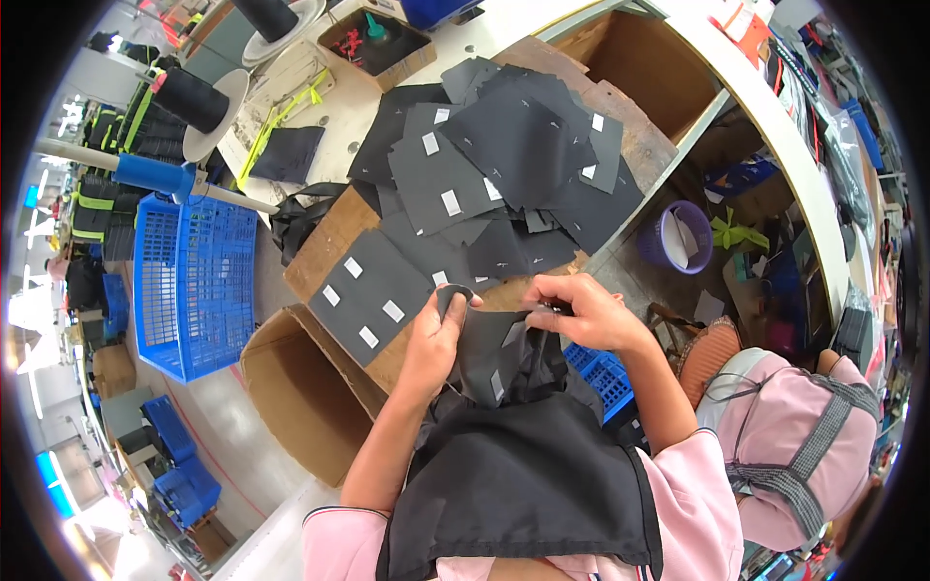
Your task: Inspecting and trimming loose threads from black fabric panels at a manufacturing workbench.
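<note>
The left hand (438,334) has its grip closed on a dark grey, flexible sheet panel (477,351), thumb on top. The right hand (586,315) keeps thumb and forefinger pressed together near the upper edge of this panel; a small dark object seems to be between them, but I cannot tell what it is. The panel is above the person's lap, over a black cloth apron (528,474).

If the left grip becomes loose, the panel could slip down into the apron folds, where dark on dark is hard to see. The loose pile of black flat panels (523,136) overlaps unevenly, so a pull on one might drag others. A dark rectangular panel with white labels (373,290) lies near an open brown cardboard box (276,353) and might fall in if it is pushed.

The inside of this box is mostly in shadow. A tall blue plastic lattice basket (194,281) shows no clear contents. A purple round plastic bin (652,248) holds white paper-like scraps. On the white bench (504,37), a brown open tray (409,66) contains small red pieces and a green-tipped item (374,26).
</note>
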A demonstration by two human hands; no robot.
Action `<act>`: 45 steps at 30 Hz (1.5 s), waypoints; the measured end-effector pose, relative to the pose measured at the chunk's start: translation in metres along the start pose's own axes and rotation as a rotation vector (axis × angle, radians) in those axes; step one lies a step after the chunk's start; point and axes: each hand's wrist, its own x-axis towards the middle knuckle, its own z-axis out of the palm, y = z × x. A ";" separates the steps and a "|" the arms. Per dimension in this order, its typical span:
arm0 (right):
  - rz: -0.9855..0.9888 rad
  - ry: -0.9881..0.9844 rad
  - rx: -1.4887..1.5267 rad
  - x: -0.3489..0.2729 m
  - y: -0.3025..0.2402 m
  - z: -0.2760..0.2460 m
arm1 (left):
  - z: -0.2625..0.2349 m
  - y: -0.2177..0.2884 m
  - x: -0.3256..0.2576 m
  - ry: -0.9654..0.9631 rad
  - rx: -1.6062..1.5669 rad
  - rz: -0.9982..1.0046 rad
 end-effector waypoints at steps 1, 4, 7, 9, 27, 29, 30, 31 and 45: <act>0.004 -0.001 0.003 -0.001 0.001 0.004 | 0.001 0.002 -0.002 0.000 -0.001 -0.005; 0.179 0.205 0.132 0.002 0.003 0.015 | 0.005 0.007 -0.007 -0.157 -0.309 -0.031; -0.036 0.535 0.172 0.008 0.004 0.042 | 0.005 0.012 -0.005 -0.155 -0.250 -0.082; -0.097 0.623 -0.014 -0.004 0.000 0.047 | 0.004 0.012 -0.001 -0.084 -0.302 -0.101; -0.375 0.645 -0.541 -0.017 0.002 0.050 | 0.004 0.017 -0.008 -0.077 -0.139 -0.071; -0.379 0.611 -0.573 -0.015 0.003 0.048 | 0.004 0.017 -0.008 -0.082 -0.128 -0.074; -0.387 0.634 -0.575 -0.014 0.005 0.048 | 0.002 0.017 -0.009 -0.082 -0.130 -0.074; -0.396 0.657 -0.577 -0.013 0.006 0.047 | 0.002 0.018 -0.009 -0.077 -0.152 -0.084; 0.313 0.321 0.547 -0.013 0.031 0.034 | -0.011 -0.014 0.019 0.259 -0.205 0.056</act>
